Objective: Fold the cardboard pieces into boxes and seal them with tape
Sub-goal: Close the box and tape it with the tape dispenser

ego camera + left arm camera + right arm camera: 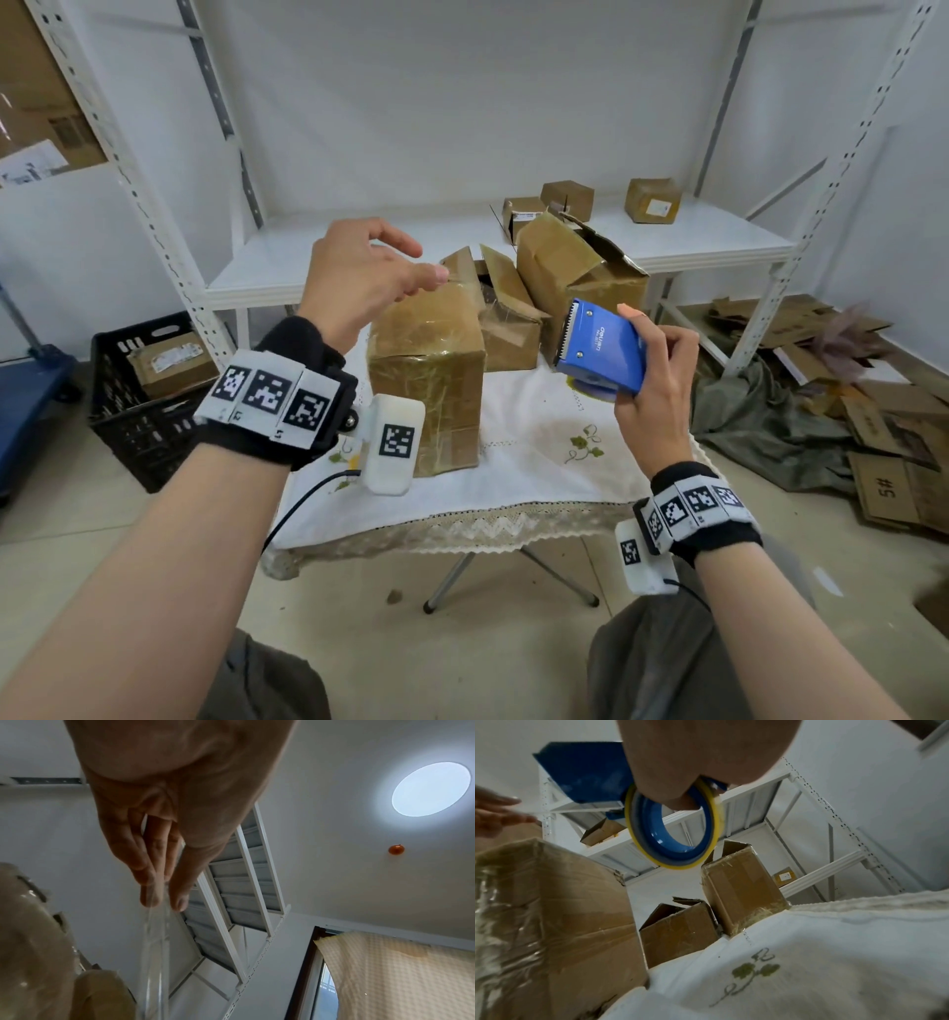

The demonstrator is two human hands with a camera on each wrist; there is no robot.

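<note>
Clear tape [154, 953] stretches from your left hand [359, 280], apparently pinched between thumb and fingers, while your right hand [655, 380] grips the blue dispenser [601, 344]. Sealing is underway: lay the strip over the box [426, 375] at the tabletop's middle.

You are looking at two readable marks. The blue tape dispenser [601, 349] is showing the brand "deli" in white on its top plate (a smaller line beneath it is too fine to read). A flattened cardboard sheet [887, 488] on the floor at the right is carrying "5#".
</note>
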